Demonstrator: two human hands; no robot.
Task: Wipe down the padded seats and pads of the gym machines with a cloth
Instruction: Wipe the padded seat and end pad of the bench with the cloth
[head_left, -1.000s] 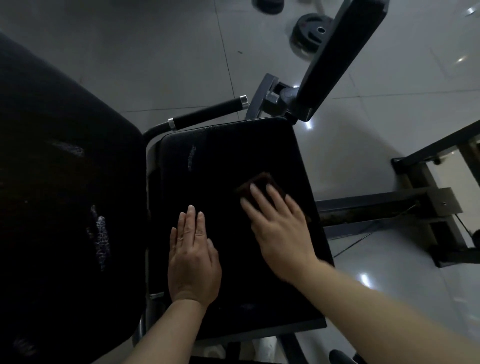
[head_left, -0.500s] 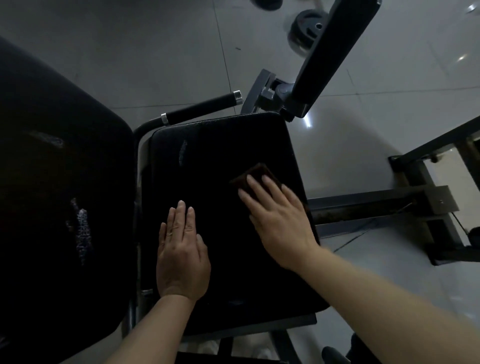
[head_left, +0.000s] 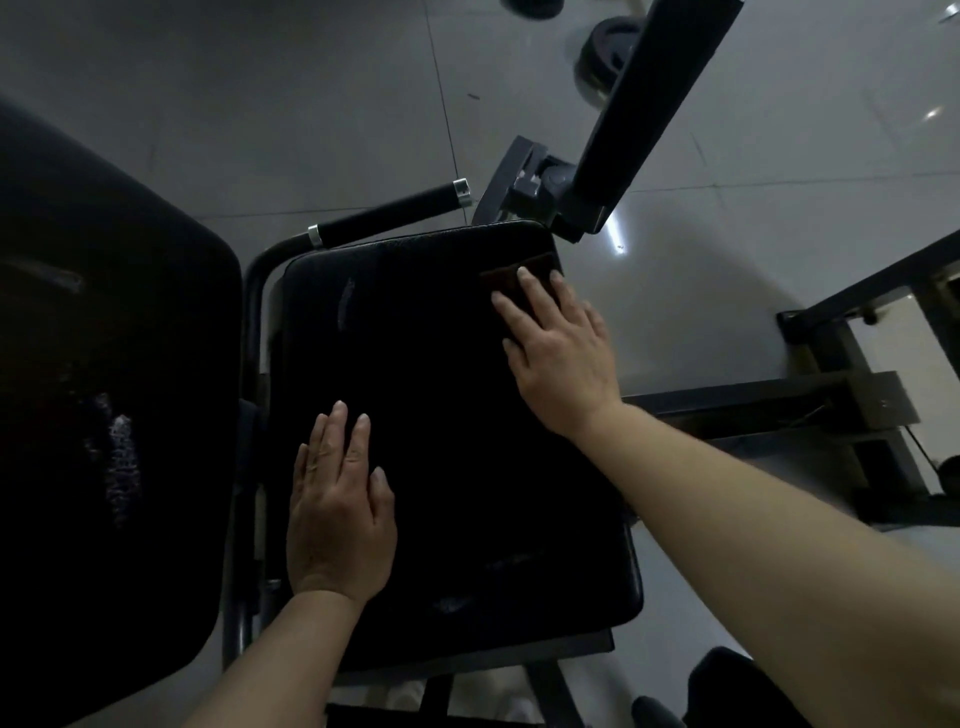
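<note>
Two hands flat on one seat (head_left: 441, 415); right hand (head_left: 558, 353) presses one cloth (head_left: 511, 278).

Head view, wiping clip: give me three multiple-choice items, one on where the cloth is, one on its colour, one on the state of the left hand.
1. Where on the seat is the cloth?
A. far right corner
B. near left corner
C. on the floor

2. What colour is the cloth?
A. white
B. dark brown
C. yellow

3. What is the left hand doing?
A. gripping the handle
B. holding the cloth
C. resting flat on the seat

Answers:
1 A, the cloth sits under the right hand's fingertips at the far right corner.
2 B, it shows dark brown against the black pad.
3 C, its fingers lie straight on the pad, holding nothing.
</note>
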